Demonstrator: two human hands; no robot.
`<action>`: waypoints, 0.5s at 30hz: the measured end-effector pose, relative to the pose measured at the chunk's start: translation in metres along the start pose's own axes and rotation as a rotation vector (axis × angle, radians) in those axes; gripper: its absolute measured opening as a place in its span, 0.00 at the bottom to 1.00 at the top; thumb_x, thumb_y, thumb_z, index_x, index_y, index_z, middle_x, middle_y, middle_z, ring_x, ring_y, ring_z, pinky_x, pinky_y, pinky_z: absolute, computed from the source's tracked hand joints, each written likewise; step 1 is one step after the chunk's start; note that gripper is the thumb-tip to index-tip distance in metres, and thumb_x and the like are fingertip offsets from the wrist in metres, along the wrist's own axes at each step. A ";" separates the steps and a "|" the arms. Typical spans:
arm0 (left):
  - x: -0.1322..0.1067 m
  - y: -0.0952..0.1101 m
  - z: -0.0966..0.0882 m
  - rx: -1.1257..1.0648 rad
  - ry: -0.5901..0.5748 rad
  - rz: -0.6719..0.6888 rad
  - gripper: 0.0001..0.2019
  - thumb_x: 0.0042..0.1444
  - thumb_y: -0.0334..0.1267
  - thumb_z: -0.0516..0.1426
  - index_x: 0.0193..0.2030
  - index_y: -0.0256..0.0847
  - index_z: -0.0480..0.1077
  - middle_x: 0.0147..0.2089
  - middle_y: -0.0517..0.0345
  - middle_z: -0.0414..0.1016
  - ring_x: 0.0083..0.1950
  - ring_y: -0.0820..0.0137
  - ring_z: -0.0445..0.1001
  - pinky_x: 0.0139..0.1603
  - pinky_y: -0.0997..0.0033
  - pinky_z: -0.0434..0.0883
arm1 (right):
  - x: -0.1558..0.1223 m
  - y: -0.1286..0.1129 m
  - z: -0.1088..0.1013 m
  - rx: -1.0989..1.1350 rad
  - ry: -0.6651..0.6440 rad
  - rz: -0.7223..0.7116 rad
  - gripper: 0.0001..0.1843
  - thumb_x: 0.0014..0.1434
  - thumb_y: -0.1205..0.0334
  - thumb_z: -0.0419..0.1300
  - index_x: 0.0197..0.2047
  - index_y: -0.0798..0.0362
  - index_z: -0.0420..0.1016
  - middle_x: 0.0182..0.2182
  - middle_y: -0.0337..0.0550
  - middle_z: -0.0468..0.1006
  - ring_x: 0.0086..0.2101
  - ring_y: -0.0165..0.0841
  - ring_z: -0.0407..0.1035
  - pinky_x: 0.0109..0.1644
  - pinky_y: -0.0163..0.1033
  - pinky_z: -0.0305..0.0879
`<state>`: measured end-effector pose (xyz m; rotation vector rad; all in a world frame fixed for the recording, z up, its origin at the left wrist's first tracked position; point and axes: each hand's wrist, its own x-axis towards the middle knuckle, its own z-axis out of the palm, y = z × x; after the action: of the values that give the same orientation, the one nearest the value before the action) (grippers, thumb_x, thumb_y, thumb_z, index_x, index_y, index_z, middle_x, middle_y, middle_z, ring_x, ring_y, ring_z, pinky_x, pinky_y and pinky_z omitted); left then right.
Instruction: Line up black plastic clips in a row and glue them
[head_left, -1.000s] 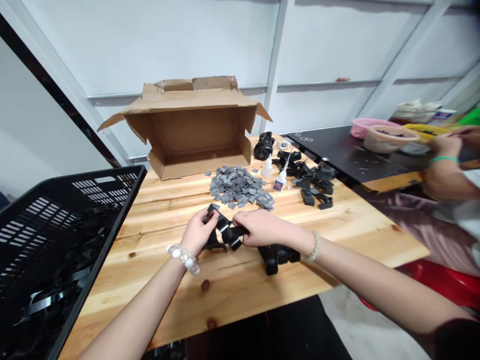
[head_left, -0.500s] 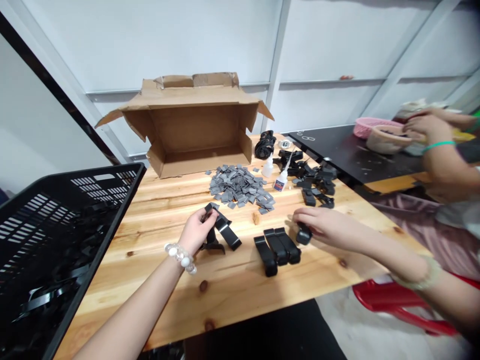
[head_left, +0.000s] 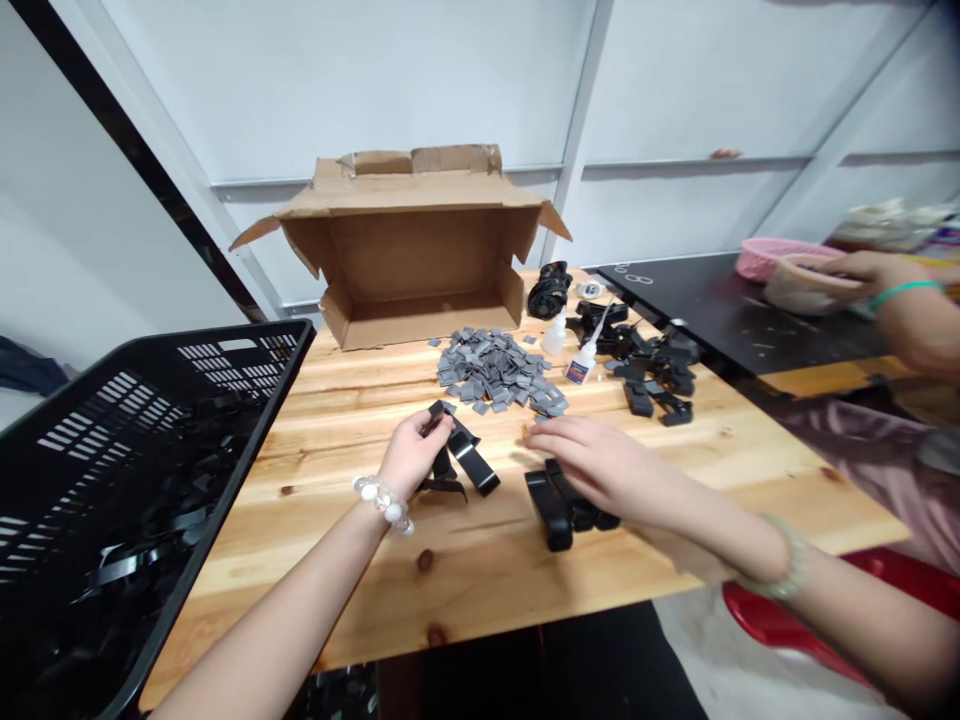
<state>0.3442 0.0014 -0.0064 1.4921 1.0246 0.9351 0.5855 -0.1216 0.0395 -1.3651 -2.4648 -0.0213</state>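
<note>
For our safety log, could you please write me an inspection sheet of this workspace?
Surface: wooden table, knotted.
Job's things: black strap, black clips, grey tabs.
Clutter: cardboard box, open; glue bottles; black parts.
Hands: left hand holds the strap; right hand open, near the clips.
Cables: black coil, kind unclear.
Surroundings: black crate of strips; co-worker's hand above dark bench.

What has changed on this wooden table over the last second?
The right hand let go of the black plastic strap held by the left hand, moved rightward, then came back and now sits open near the pile of small grey squares. The left hand's hold and the grey pile stayed as they were.
</note>
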 end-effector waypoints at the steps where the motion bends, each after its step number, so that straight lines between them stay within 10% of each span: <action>1: 0.000 -0.001 0.000 0.004 -0.005 0.002 0.17 0.48 0.51 0.61 0.32 0.37 0.72 0.32 0.56 0.74 0.35 0.67 0.70 0.37 0.71 0.66 | 0.014 -0.012 0.005 0.041 -0.012 -0.027 0.21 0.64 0.71 0.49 0.57 0.52 0.70 0.53 0.51 0.75 0.52 0.39 0.70 0.54 0.47 0.69; 8: -0.002 -0.003 0.003 0.030 -0.035 0.043 0.17 0.53 0.52 0.58 0.31 0.37 0.71 0.31 0.57 0.73 0.34 0.68 0.69 0.36 0.71 0.66 | 0.078 -0.053 0.047 0.253 -0.014 -0.075 0.09 0.65 0.66 0.55 0.46 0.53 0.75 0.41 0.47 0.80 0.42 0.36 0.74 0.50 0.41 0.67; 15: -0.004 0.000 0.004 -0.004 -0.017 0.028 0.19 0.55 0.55 0.57 0.27 0.39 0.69 0.22 0.61 0.66 0.28 0.70 0.67 0.30 0.72 0.64 | 0.043 -0.038 0.002 0.393 0.034 0.220 0.11 0.69 0.61 0.47 0.46 0.53 0.68 0.36 0.44 0.77 0.34 0.32 0.72 0.39 0.35 0.68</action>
<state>0.3462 -0.0039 -0.0071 1.5118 0.9920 0.9423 0.5328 -0.1064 0.0553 -1.4281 -2.1281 0.4608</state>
